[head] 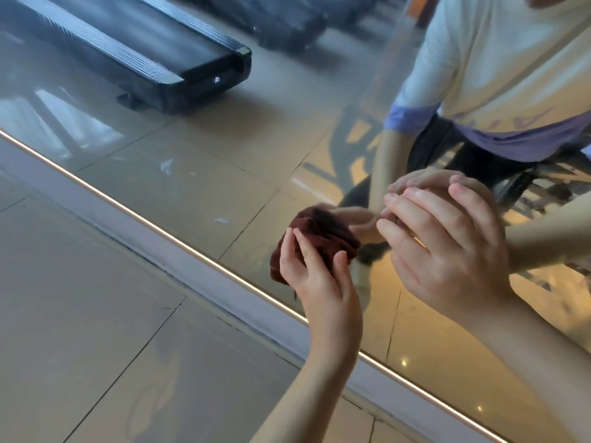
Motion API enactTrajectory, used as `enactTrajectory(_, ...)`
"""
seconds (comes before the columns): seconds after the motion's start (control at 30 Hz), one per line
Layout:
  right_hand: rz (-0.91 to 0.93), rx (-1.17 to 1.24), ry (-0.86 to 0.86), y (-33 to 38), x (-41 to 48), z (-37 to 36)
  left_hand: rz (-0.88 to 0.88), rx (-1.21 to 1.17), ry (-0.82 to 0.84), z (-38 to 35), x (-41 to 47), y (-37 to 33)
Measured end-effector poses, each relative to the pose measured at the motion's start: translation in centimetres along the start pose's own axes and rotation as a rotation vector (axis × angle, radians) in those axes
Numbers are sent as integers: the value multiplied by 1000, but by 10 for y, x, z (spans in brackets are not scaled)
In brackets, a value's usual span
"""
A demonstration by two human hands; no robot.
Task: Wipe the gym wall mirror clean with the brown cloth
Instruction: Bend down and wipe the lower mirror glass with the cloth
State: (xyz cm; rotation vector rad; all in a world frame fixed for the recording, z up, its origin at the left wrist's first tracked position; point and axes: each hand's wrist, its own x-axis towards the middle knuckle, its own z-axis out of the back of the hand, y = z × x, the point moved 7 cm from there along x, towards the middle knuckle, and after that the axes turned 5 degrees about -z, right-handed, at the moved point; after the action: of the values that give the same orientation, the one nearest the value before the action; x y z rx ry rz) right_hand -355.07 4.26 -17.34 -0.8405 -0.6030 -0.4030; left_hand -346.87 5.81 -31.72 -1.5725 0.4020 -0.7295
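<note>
**Trainee:** Where is the brown cloth?

**Instructor:** The brown cloth (323,238) is bunched into a wad low on the gym wall mirror (224,174), just above the bright trim strip (179,240) at the glass's bottom edge. The cloth meets its own reflection, so it appears to be in contact with the glass.

**Trainee:** Why is it bunched rather than flat?

**Instructor:** Probably to form a firm pad that puts the pressure on one patch at a time.

**Trainee:** What are the left hand's fingers doing?

**Instructor:** The left hand (319,282) grips the wad from behind. Its fingers curl over the near face and the thumb wraps round the lower right edge. It is closed on the cloth and holds nothing else.

**Trainee:** And the right hand?

**Instructor:** The right hand (447,251) sits just beside the cloth, to its right. Its fingers are extended with only a slight bend, and the fingertips (391,198) touch the glass where they meet their reflection. It holds nothing. It likely serves as a brace for low work, though it may leave prints.

**Trainee:** What is around the work area?

**Instructor:** White smears (166,166) remain on the glass, up and left of the cloth. A treadmill (179,59) shows in reflection beyond them. The tiled floor (96,314) lies below the trim.
</note>
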Motion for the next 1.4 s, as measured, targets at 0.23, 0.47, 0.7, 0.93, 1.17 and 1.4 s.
enactTrajectory(0.23, -13, 28, 7, 1, 0, -2, 16, -21, -243, 25, 49, 23)
enactTrajectory(0.47, -7, 68, 52, 14, 10, -15, -1, -66, -190, 31, 41, 21)
enactTrajectory(0.7, -32, 122, 39, 33, 36, -30, 64, -127, -200, 47, 56, 29)
enactTrajectory(0.93, 19, 122, 46, 50, 56, -45, 237, -154, -326, 70, 90, 50)
enactTrajectory(1.17, 16, 115, 57, 55, 59, -50, 166, -169, -219, 67, 75, 36)
enactTrajectory(1.4, 24, 142, 91, 64, 70, -60, 459, -168, -393, 97, 120, 83)
